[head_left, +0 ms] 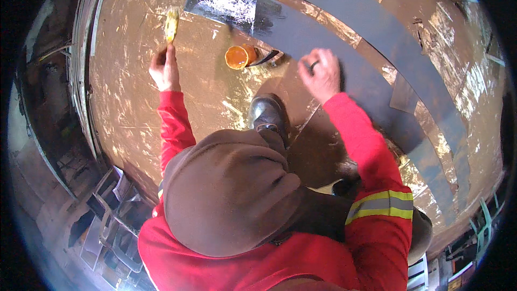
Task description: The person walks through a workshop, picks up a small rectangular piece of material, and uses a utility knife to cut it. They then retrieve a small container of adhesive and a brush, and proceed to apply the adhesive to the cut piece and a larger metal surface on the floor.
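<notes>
Gripping a brush [171, 23], left hand [165, 69] hovers over brown metal surface [215, 97]; right hand [321, 75] lies flat, fingers apart.

Dark grey strips [371, 27] across brown scuffed metal surface [134, 102], black boot [267, 112], stacked frames [107, 210] below.

Between the left hand [165, 70] and the right hand [321, 74] the brown metal surface [215, 97] lies mostly bare, broken only by the orange cup [237, 56] with a dark tool [265, 57] lying just beside it. Below the cup, a black boot [266, 112] stands in the gap between the two red sleeves and narrows the way there. The left hand holds a yellow-bristled brush [171, 24] pointing upward; bare surface runs left of it to the curved rim [86, 59]. Above the cup a wet black patch [229, 2] sits on the grey band [377, 48].
</notes>
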Available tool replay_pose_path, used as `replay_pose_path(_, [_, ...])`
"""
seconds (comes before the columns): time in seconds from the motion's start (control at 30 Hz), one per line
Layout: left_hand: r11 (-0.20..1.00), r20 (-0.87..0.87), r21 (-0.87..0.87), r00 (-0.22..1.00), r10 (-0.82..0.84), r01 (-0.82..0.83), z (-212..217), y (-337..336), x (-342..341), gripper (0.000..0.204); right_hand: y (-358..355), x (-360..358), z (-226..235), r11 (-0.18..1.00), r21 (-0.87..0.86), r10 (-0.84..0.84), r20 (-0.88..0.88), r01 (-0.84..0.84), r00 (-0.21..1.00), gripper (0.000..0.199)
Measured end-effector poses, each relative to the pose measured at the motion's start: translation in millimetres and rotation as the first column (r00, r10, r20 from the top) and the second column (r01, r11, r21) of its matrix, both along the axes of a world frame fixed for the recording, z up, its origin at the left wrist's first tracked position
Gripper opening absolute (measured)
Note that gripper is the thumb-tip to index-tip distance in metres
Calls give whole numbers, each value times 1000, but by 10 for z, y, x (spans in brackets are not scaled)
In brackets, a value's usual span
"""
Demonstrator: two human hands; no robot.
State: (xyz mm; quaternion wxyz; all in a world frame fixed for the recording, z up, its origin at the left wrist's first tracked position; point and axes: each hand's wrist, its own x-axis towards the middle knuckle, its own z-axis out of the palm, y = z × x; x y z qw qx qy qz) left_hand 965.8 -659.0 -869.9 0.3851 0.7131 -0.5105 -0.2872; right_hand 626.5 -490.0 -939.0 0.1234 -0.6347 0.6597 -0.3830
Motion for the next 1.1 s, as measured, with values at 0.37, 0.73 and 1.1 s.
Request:
replay_pose_path(0.37, [983, -396, 113, 901, 179, -146, -73, 831, -228, 19, -166, 1272, 94, 949, 250, -278, 375, 193, 884, 61])
replay_pose_path(0.73, [984, -460, 152, 874, 154, -93, -319, 946, -170, 18, -452, 1280, -163, 989, 109, -132, 384, 97, 914, 79])
replay_pose_path(1.1, [991, -421, 115, 901, 107, -64, -269, 934, -105, 17, -624, 1205, -173, 991, 130, -14, 303, -27, 953, 69])
